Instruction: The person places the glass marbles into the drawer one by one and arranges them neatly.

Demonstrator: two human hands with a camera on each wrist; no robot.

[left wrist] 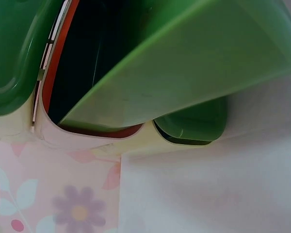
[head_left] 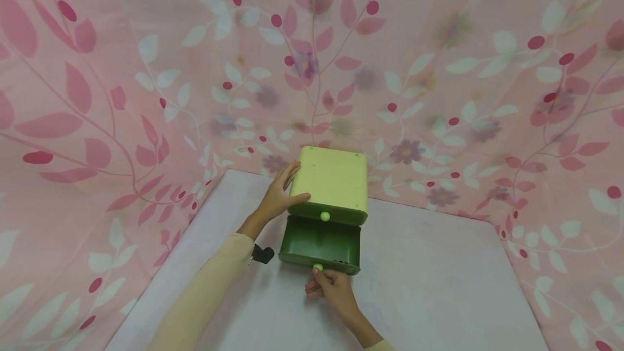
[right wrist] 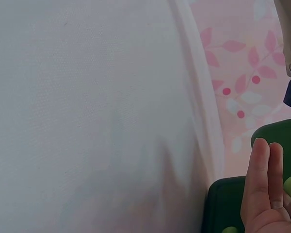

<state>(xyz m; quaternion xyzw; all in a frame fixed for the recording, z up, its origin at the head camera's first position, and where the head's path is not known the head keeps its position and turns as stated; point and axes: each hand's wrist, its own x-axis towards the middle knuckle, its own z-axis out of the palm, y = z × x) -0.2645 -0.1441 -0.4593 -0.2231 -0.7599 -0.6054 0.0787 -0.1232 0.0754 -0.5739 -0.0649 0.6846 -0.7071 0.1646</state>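
A small drawer cabinet [head_left: 329,177] with a pale yellow-green top and dark green drawer fronts stands near the table's back edge. My left hand [head_left: 277,199] rests on its left side, the fingers lying along that side and the thumb over the top near the front. Below the top drawer, another green drawer [head_left: 317,242] is pulled well out and shows its inside. My right hand [head_left: 336,290] pinches that drawer's light green knob [head_left: 318,267]; two of its fingers [right wrist: 259,177] stick out straight in the right wrist view. The top drawer's knob [head_left: 325,216] stands free.
Seen from the left wrist, a lower drawer [left wrist: 196,121] sits mostly inside the cabinet beneath the pulled-out one. A white cloth covers the table [head_left: 429,280]. Pink leaf-patterned curtains [head_left: 414,69] hang behind and at both sides. A black wrist device [head_left: 263,254] juts from the left sleeve.
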